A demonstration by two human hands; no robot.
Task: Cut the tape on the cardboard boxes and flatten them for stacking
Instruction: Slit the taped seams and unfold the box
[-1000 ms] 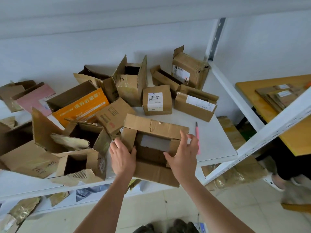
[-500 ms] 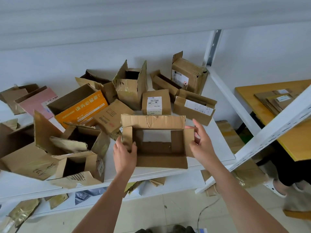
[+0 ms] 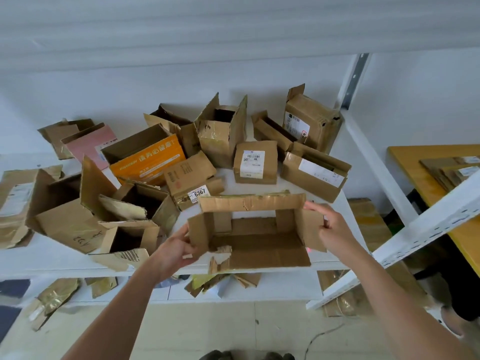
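An opened brown cardboard box sits at the front edge of the white shelf, its flaps spread outward and its inside visible. My left hand pinches the box's left side flap. My right hand holds the right side flap, fingers over its top edge. A small pink bit, perhaps the cutter, peeks out under the right flap. Many other boxes lie behind: an orange one, a labelled small one, and a tall open one.
Several open boxes crowd the shelf's left half. A white slanted shelf beam crosses at right, with a yellow table holding flattened cardboard behind it. Cardboard scraps lie on the lower shelf and floor.
The box has been pulled wider and its flaps spread out. My right hand moved from the front wall to the right flap. The pink cutter is now mostly hidden by the box.
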